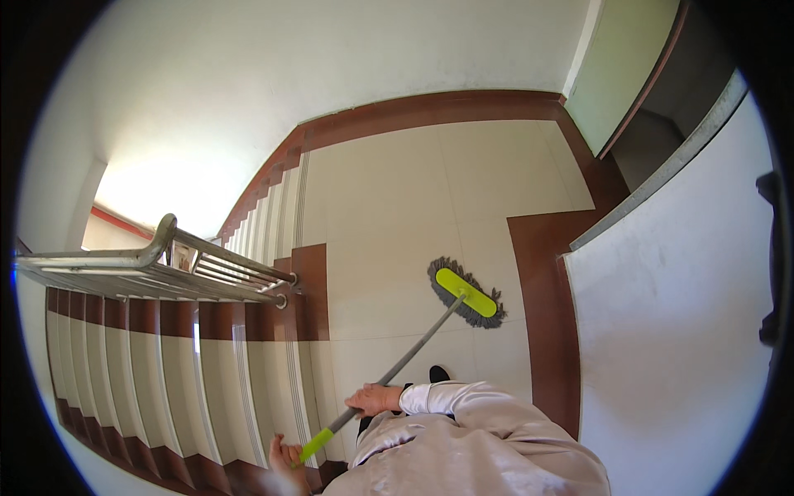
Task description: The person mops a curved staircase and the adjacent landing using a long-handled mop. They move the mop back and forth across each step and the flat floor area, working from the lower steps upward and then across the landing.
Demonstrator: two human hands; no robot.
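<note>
A flat dust mop [448, 289] with a lime-green plate and grey fringe lies on the cream tiled landing [397, 248]. Its grey pole [417, 352] slants down to the lower left and ends in a lime-green grip [317, 446]. My right hand [374, 400] is wrapped around the pole partway along, in front of my body. At the grip's end is my left hand [286, 457], fingers curled about it and partly blurred. A dark shoe [439, 374] shows just beyond my right sleeve [434, 397].
Stairs [186, 378] run off at the left, beside a metal railing [217, 254]; another flight [273, 211] lies beyond it. A brown tile border [546, 310] edges the landing. A white wall [657, 322] stands at right, with a pale green door [620, 68] at upper right.
</note>
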